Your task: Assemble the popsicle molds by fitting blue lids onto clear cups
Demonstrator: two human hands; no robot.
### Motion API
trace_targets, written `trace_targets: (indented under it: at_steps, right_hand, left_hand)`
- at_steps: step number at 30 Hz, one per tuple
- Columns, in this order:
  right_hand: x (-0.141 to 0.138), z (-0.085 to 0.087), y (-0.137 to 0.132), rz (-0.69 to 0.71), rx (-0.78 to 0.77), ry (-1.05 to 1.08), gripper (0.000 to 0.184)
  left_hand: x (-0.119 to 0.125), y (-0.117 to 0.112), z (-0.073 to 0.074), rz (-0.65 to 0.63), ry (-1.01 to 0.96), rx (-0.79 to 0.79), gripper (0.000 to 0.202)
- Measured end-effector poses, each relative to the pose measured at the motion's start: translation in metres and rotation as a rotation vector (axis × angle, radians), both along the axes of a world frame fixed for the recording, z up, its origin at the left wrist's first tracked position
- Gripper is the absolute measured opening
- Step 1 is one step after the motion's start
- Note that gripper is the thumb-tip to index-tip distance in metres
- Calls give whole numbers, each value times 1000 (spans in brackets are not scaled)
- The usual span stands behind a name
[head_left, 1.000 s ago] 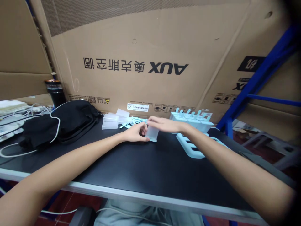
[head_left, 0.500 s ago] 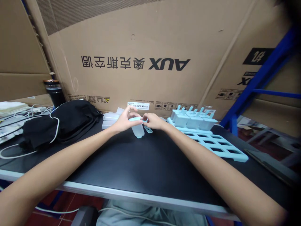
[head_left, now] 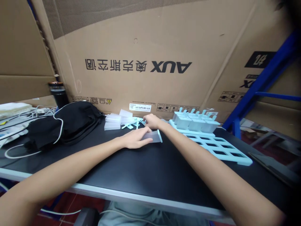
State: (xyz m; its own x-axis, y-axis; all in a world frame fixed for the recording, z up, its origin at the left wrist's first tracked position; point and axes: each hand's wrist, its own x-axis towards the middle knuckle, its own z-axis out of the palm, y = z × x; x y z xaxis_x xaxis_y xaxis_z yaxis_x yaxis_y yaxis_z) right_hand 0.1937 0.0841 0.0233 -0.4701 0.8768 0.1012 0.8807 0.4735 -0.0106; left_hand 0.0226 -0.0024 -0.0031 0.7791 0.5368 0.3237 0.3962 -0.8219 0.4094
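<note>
My left hand [head_left: 135,138] is closed round a translucent popsicle mould [head_left: 152,137] with a light blue rim. The mould lies on its side just above or on the black tabletop, blue end to the right. Beyond it, my right hand [head_left: 152,121] has its fingers pinched at a pile of light blue popsicle sticks [head_left: 134,123]; its fingertips are partly hidden among them. Left of the sticks lie several loose translucent moulds [head_left: 113,126]. To the right, a light blue rack [head_left: 225,139] bears several moulds [head_left: 196,124] with sticks standing up from their tops.
A large cardboard box [head_left: 131,84] rises behind the table [head_left: 141,169]. On the left are a black bag [head_left: 75,122], white cables [head_left: 61,125] and a dark bottle [head_left: 58,94]. A flat dark object [head_left: 268,166] lies at the right edge beside a blue metal frame [head_left: 261,84].
My left hand has come nearer and lowered, turning the mould from hanging downward to lying sideways. My right hand has left the mould's blue end and is at the stick pile.
</note>
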Motion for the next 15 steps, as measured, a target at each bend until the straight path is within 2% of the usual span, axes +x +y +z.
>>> trace_targets:
  at_steps: [2,4,6,9,11,15]
  right_hand:
    - [6,10,-6,4,10,8,26]
    - [14,23,-15,-4,57,104,28]
    - [24,38,-28,-6,69,318,38]
    - [38,65,-51,54,-47,625,51]
    - [45,82,-66,95,-139,659,52]
    - [48,103,-87,133,-277,511,45]
  left_hand:
    - [-1,-2,0,39,-1,37,31]
    - [-1,-2,-1,64,3,42,33]
    - [0,-1,-1,79,41,31,38]
    - [3,1,-1,87,121,43,43]
    - [4,3,-2,96,155,79,45]
    - [4,13,-8,156,187,113,50]
